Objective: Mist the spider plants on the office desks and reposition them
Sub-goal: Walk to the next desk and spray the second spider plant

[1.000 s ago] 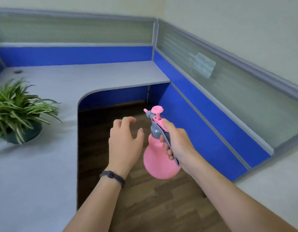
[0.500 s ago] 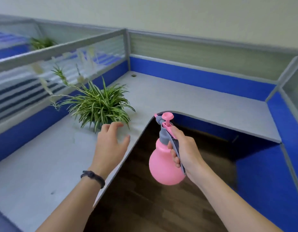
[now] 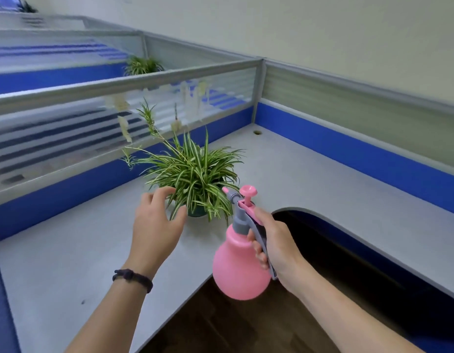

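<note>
Spider plant (image 3: pixel 195 171) in dark pot (image 3: pixel 196 212) on surface (image 3: pixel 310 174), just beyond left hand (image 3: pixel 155 225) with fingers spread and right hand (image 3: pixel 276 243) clenching pink spray bottle (image 3: pixel 240 263); leaves floppy, likely best held by pot.

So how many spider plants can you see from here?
2 for sure. One spider plant sits on the near desk, just beyond the hands. A second plant stands behind the frosted partition. A dark blur at top left might be a third.
</note>
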